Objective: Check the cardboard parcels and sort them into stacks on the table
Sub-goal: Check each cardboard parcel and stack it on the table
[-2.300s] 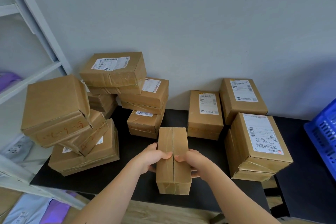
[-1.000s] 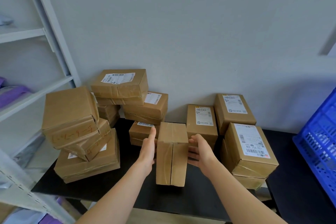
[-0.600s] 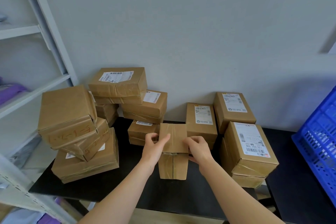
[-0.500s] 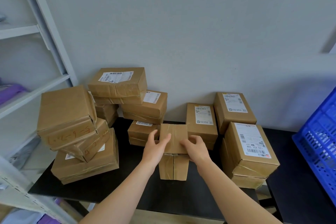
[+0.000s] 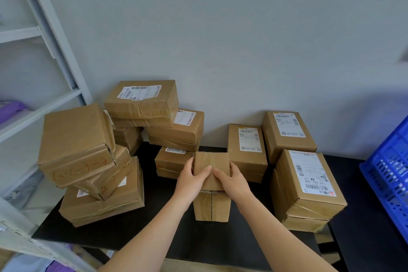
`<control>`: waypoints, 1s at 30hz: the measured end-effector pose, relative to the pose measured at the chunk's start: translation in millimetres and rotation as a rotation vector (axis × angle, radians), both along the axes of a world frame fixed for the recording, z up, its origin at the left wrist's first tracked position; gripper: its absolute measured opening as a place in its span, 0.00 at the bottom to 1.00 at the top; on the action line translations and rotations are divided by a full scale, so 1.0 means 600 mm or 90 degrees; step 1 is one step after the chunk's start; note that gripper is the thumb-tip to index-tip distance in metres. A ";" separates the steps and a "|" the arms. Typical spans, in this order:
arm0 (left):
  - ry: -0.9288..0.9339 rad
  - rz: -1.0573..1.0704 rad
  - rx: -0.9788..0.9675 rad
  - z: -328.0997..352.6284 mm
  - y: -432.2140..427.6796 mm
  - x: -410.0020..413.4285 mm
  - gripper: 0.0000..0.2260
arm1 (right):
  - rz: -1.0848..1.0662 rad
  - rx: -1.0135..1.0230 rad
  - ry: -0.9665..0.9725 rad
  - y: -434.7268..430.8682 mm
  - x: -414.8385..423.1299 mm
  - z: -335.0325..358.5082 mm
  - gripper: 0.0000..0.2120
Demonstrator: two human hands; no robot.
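A small taped cardboard parcel (image 5: 211,205) stands on end in the middle of the black table (image 5: 136,234). My left hand (image 5: 190,180) grips its upper left edge and my right hand (image 5: 232,181) grips its upper right edge, thumbs lying over its top face. To the left is a leaning stack of parcels (image 5: 88,161). Behind it rises a taller stack with labels (image 5: 143,104). On the right, labelled parcels (image 5: 306,185) lie flat by the wall.
A grey metal shelf rack (image 5: 44,51) stands on the left, with purple bags on its shelves. A blue plastic crate (image 5: 388,174) sits at the right edge. The grey wall closes off the back of the table.
The parcel was tipped from lying tilted to standing on end and set nearer the table's middle. Both hands shifted from its sides up to its top edges.
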State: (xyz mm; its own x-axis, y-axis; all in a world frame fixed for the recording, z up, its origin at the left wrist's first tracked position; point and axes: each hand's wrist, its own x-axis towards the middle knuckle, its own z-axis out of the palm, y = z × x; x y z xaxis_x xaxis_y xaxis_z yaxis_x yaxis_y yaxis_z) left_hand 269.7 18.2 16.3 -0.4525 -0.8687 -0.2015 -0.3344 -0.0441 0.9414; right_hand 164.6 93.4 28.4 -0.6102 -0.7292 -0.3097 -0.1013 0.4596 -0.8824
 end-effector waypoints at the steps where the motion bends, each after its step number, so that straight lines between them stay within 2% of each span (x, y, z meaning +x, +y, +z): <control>1: 0.010 -0.001 0.004 -0.001 -0.001 -0.002 0.32 | 0.001 0.001 -0.004 -0.002 -0.002 -0.002 0.35; 14: 0.008 0.038 -0.014 -0.018 -0.008 -0.019 0.29 | -0.004 0.035 -0.015 -0.021 -0.004 -0.020 0.35; 30: 0.058 0.050 0.039 -0.025 -0.029 -0.014 0.25 | 0.008 0.074 -0.048 -0.032 -0.014 -0.012 0.35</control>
State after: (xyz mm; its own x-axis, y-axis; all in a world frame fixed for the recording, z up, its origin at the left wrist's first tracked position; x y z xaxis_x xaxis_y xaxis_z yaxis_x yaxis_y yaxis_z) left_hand 261.3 0.5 1.0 -0.4023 -0.8895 -0.2167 -0.2417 -0.1252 0.9623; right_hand 156.2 74.4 20.9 -0.5737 -0.6930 -0.4366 -0.0429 0.5577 -0.8289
